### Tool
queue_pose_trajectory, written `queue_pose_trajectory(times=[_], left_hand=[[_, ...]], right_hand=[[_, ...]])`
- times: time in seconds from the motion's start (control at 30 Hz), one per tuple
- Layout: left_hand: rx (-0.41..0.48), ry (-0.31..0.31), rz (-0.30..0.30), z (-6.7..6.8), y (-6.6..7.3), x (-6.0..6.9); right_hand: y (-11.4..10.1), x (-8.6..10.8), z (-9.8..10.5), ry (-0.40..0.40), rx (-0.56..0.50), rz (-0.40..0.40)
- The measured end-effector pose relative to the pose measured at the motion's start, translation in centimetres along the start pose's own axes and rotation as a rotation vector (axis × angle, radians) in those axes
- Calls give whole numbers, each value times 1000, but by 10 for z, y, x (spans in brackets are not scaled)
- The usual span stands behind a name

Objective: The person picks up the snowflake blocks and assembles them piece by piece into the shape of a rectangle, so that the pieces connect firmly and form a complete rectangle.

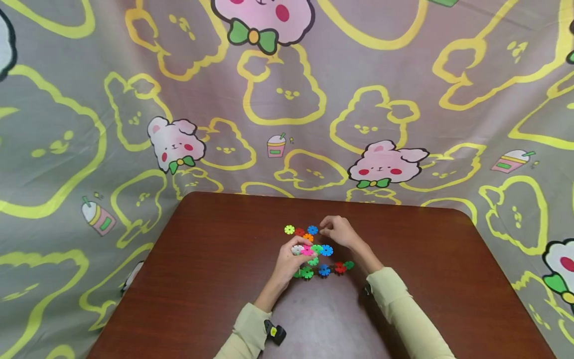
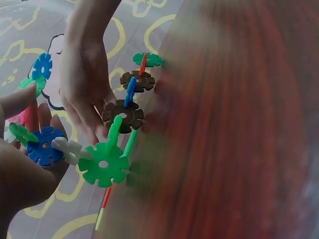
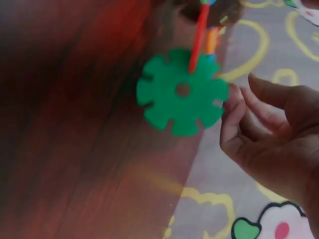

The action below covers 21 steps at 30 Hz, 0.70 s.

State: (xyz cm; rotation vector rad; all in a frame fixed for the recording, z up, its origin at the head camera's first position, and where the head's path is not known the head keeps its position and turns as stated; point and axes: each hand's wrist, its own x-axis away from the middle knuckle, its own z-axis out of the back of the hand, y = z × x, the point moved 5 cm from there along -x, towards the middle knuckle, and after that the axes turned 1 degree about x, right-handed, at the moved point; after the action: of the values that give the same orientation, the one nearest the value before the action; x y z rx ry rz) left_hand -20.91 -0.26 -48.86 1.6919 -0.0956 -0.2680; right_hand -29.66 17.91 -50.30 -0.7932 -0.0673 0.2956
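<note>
My left hand [image 1: 287, 259] pinches a built row of notched plastic snowflake discs, its thumb and fingers about the pink disc [image 1: 307, 251] and green disc [image 1: 317, 249]. A blue disc [image 1: 327, 250] ends that row. In the left wrist view a chain hangs off it: a blue disc [image 2: 45, 146], a white one [image 2: 71, 150] and a large green one [image 2: 103, 165]. Beyond, my right hand [image 1: 339, 232] is bent beside the blue disc [image 1: 312, 230] of the far row, with nothing visible in its fingers. A dark green disc [image 3: 182, 92] shows near that hand in the right wrist view.
Brown wooden table [image 1: 202, 279] lies under the discs. The far row also has a yellow disc [image 1: 289, 230] and an orange disc [image 1: 308, 238]; the near row has a red disc [image 1: 340, 268]. A patterned cloth [image 1: 287, 169] hangs behind.
</note>
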Motion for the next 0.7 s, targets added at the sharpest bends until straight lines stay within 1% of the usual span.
queue_pose_trajectory(times=[0.1,0.2,0.3,0.37,0.47,0.7], left_hand=[[15,-4,12,-1,-3,0],[16,-2,16,-1,-4,1],[3,-2,8,-1,-2,1],[-3,-2,0,0,-1,1],[-9,0,-11,0,1,1],[9,5,-1,2,1,0]], right_hand=[[3,-9,-7,-70,106,60],[6,-14,-14,-138,206,109],[6,-16,-20,-158,259,145],[7,-16,-21,-146,256,140],[9,-17,-20,-102,241,136],[21,-13,-15,-60,116,31]])
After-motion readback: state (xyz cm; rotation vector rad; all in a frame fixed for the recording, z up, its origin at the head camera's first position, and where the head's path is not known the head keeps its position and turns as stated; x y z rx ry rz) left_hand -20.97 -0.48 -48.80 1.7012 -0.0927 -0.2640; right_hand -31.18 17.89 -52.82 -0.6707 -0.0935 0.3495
